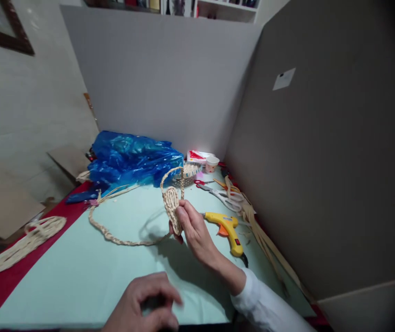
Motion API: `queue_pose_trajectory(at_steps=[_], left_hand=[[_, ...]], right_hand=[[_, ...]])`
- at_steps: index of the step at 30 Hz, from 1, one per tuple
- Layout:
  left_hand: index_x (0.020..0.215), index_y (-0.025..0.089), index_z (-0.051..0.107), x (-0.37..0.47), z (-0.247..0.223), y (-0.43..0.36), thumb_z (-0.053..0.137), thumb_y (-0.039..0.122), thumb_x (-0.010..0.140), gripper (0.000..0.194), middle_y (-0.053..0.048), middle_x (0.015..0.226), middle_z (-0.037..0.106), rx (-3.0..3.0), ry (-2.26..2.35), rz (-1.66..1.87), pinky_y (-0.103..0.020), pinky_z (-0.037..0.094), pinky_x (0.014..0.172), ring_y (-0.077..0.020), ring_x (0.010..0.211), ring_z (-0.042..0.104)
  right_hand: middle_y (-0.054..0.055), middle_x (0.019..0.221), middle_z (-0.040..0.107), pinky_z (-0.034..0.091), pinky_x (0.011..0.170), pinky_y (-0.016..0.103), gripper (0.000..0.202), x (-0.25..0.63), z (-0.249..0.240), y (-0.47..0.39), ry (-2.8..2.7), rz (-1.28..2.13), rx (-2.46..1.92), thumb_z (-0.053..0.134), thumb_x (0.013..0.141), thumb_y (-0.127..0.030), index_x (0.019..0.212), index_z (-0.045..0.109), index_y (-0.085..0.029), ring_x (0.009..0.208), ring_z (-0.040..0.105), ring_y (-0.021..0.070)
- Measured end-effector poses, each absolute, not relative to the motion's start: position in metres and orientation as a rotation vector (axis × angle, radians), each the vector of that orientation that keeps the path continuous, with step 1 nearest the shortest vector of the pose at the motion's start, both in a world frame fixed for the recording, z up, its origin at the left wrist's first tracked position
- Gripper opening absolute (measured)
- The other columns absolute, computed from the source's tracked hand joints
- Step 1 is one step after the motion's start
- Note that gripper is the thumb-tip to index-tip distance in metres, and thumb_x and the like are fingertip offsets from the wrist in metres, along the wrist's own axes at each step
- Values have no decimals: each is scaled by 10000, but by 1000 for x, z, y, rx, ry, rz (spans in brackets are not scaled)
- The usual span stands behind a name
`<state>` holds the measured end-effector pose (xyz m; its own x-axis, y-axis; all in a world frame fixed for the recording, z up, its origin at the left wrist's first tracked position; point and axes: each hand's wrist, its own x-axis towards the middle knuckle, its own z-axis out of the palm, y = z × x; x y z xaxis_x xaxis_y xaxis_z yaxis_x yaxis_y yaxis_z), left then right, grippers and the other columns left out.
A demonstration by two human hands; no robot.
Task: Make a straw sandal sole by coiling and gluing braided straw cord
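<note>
My right hand [195,230] grips a small oval of coiled straw braid [171,203], thumb on the near face and fingers behind it. From this oval the loose braid loops up, and a long plaited tail [114,237] runs left across the table to a pink tie [92,203] with loose strands beyond. My left hand [149,299] hovers low at the front edge, slightly blurred, fingers bent and apart from the thumb, with nothing between them. Just right of my right hand lies a yellow glue gun [226,223] with an orange trigger.
Blue plastic [131,159] is heaped at the back left. Near the back stand a basket [192,170] and a paper cup [211,163]. White-handled scissors [226,198] and straw strips [262,240] lie along the right panel [321,161]. A sole-shaped braided piece [24,246] rests at left.
</note>
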<state>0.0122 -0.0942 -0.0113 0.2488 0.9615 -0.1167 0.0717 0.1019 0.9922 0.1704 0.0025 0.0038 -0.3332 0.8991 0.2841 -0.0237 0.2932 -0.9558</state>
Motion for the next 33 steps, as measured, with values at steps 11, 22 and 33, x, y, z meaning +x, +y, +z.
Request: queue_pose_trajectory(at_steps=[11,22,33], left_hand=[[886,194,682,14,-20,-92,650,534,888,341,70,534,569,954,1233,1264,-189,225,367,-27,273,342],[538,202,544,26,-35,-110,772,468,761,415,70,487,378,1056,1297,1246,-269,233,510,-102,500,315],[810,186,670,-55,-43,-130,654,683,857,499,-61,652,755,1019,1041,1178,-301,521,677,-199,639,715]], right_hand=[[-57,631,499,364,515,261,401,155,-2,-17,-1661,1280,-767,414,1052,-568,831,496,-244,505,421,119],[-51,661,473,363,492,248,442,151,-6,-20,-1616,1386,-841,416,1038,-626,825,479,-244,535,430,121],[-54,650,475,367,453,213,470,89,-3,-60,-1471,1380,-950,425,1019,-663,835,490,-235,507,417,99]])
